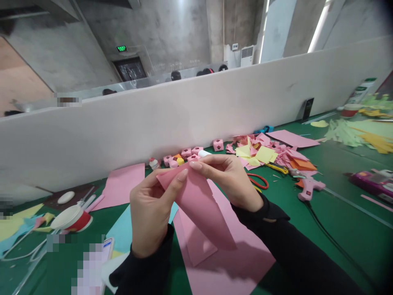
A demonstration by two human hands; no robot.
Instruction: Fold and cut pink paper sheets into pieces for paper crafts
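Observation:
A strip of pink paper [205, 209] hangs between my two hands, its upper end folded or bent over. My left hand [156, 205] pinches the upper left corner, thumb on the near face. My right hand [229, 176] pinches the top edge beside it, thumb and fingers pressed together. The strip's lower end hangs over a smaller pink piece [202, 254] and a large pink sheet [245, 262] on the green table. Part of the fold is hidden behind my fingers.
Small pink folded paper cubes [218, 144] line the white partition [172, 127]. Paper scraps [264, 153], red-handled scissors [259, 180] and a pink glue gun [308, 186] lie to the right. At left are a paper cup [73, 219], a phone [104, 262] and blue paper [123, 229].

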